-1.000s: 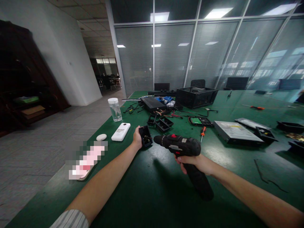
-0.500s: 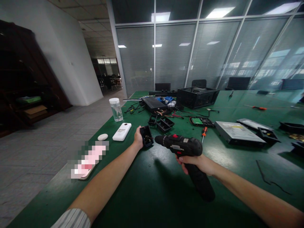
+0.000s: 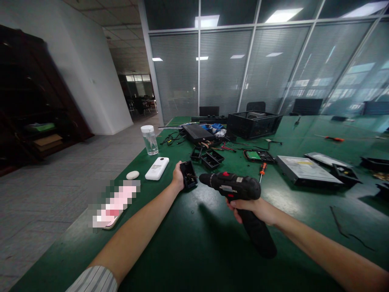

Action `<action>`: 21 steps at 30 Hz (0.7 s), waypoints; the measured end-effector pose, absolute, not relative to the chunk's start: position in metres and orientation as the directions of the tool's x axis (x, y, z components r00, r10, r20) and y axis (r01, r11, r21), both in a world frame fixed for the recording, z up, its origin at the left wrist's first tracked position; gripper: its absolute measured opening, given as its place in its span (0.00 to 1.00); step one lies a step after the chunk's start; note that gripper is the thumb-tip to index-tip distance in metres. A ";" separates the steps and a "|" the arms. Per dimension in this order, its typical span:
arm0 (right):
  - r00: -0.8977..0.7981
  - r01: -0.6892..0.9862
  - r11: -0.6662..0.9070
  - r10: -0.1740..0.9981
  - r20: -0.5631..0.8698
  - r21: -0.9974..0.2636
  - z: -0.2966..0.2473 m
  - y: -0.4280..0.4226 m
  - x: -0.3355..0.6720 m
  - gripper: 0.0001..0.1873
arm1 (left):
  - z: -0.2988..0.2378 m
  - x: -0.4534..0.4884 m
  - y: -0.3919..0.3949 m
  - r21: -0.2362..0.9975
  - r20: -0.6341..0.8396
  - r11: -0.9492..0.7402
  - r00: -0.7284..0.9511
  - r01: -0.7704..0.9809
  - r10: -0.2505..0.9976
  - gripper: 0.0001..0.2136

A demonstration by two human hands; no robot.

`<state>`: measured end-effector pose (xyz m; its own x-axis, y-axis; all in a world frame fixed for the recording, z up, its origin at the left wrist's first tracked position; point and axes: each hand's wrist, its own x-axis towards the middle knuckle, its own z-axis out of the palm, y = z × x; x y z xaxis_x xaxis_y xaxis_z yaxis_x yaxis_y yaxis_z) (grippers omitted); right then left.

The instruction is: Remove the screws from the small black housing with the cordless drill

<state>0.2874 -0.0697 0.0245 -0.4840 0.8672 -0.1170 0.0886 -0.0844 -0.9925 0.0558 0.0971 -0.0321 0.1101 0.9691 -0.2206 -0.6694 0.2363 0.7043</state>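
My left hand (image 3: 177,175) is closed round a small black open casing (image 3: 188,174) that it holds on its edge on the green table (image 3: 188,243). My right hand (image 3: 253,209) grips the handle of a black cordless drill (image 3: 234,188). The drill's nose points left, close beside the casing's open side.
Beyond the hands lie more small black trays (image 3: 208,157), a green circuit board (image 3: 253,155), a red-handled screwdriver (image 3: 261,168), an optical drive (image 3: 306,169), a black crate (image 3: 252,123) and cables. At the left are a white remote (image 3: 157,168), a white puck (image 3: 132,174) and a water glass (image 3: 150,140).
Both hands keep their hold and their places; only the view has drifted slightly.
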 end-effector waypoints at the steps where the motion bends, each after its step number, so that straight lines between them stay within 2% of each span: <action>1: -0.483 0.090 -0.086 0.867 -0.119 -0.992 0.024 -0.070 0.288 0.10 | -0.032 0.056 0.097 0.704 -0.225 0.237 0.106 -0.669 0.968 0.17; 21: -0.467 0.087 -0.086 0.876 -0.117 -0.992 0.028 -0.073 0.286 0.12 | -0.031 0.056 0.097 0.669 -0.264 0.257 0.100 -0.697 0.959 0.16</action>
<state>0.2859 -0.0725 0.0280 -0.4670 0.8765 -0.1171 0.0875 -0.0860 -0.9924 0.0561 0.0974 -0.0314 0.1000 0.9592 -0.2645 -0.6972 0.2572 0.6691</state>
